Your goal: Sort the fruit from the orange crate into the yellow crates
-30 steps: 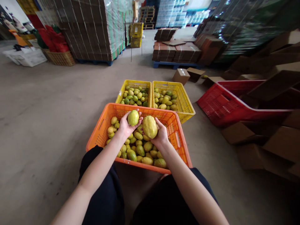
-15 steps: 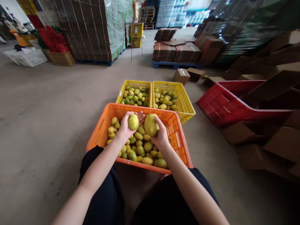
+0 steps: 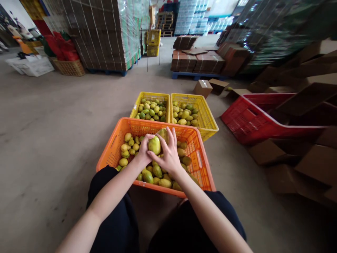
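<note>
My left hand [image 3: 145,151] curls round a smooth yellow-green lemon [image 3: 154,145] above the orange crate [image 3: 110,150]. From the other side my right hand [image 3: 170,154] closes on the same fruit, its thumb below and forefinger along the top, the other fingers raised. Just behind those fingers shows a larger, rougher lemon [image 3: 163,133], mostly covered; which hand supports it I cannot tell. Many yellow and green lemons [image 3: 158,171] lie in the orange crate below, which stands at my knees.
Two yellow crates [image 3: 207,121] of similar fruit touch the orange crate's far side. To the right stand a red crate [image 3: 237,119] and open cardboard boxes [image 3: 273,151]. Flattened cartons on a blue pallet [image 3: 197,75] and a wrapped stack [image 3: 97,38] are farther back.
My right hand has moved left and turned onto the smaller lemon in my left hand. The larger lemon, held in my right hand before, is now mostly behind its fingers.
</note>
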Action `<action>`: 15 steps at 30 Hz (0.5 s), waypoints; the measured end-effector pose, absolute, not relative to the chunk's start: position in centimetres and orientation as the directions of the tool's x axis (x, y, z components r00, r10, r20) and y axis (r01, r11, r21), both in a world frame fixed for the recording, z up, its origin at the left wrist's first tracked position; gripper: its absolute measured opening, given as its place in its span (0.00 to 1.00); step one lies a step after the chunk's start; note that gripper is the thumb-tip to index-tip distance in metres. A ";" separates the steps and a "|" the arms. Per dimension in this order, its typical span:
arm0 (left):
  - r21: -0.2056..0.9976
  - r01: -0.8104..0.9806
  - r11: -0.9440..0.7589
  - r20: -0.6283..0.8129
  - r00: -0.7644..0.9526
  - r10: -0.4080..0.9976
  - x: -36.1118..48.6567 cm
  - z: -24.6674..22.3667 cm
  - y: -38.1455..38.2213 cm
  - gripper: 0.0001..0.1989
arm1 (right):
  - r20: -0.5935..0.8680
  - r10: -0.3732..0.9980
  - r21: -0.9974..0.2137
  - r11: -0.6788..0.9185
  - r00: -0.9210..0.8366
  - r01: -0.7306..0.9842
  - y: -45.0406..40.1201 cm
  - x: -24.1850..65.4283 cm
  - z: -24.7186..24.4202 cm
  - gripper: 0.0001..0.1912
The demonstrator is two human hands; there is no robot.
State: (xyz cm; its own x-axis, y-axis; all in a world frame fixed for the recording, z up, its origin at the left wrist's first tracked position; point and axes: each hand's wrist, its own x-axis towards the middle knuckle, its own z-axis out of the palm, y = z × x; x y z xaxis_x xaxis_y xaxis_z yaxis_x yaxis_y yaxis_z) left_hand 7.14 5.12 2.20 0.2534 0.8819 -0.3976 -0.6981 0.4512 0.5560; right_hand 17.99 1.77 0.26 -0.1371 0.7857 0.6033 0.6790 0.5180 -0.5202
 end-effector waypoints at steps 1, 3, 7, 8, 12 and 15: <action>0.559 -0.697 0.449 -0.388 0.258 0.884 7.0 2.2 5.2 0.09 | 0.644 0.750 -0.478 0.548 -0.151 0.686 1.8 18.0 0.4 0.34; 0.543 -0.692 0.476 -0.377 0.305 0.875 6.9 2.1 5.3 0.14 | 0.713 0.678 -0.413 0.614 -0.181 0.672 1.8 18.1 0.6 0.33; 0.457 -0.687 0.565 -0.327 0.461 0.825 6.7 2.0 5.6 0.25 | 0.782 0.566 -0.322 0.725 -0.260 0.608 1.7 18.3 0.6 0.30; 0.443 -0.690 0.572 -0.307 0.483 0.820 6.6 2.1 5.6 0.27 | 0.791 0.541 -0.302 0.753 -0.287 0.585 1.6 18.4 0.5 0.29; 0.456 -0.743 0.490 -0.244 0.426 0.871 6.0 3.1 6.0 0.28 | 0.854 0.380 -0.200 0.870 -0.356 0.451 1.1 18.7 0.7 0.31; 0.534 -0.779 0.329 -0.184 0.273 0.944 5.3 3.8 6.6 0.26 | 0.904 0.381 -0.277 0.867 -0.192 0.413 1.0 18.6 1.3 0.36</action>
State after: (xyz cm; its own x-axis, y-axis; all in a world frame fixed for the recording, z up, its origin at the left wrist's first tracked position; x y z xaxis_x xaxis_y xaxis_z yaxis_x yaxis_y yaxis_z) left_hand 5.33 6.55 3.78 0.2732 0.9442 -0.1839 -0.7785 0.3293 0.5343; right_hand 18.63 0.96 1.32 -0.1921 0.3809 0.9045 0.4135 0.8672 -0.2774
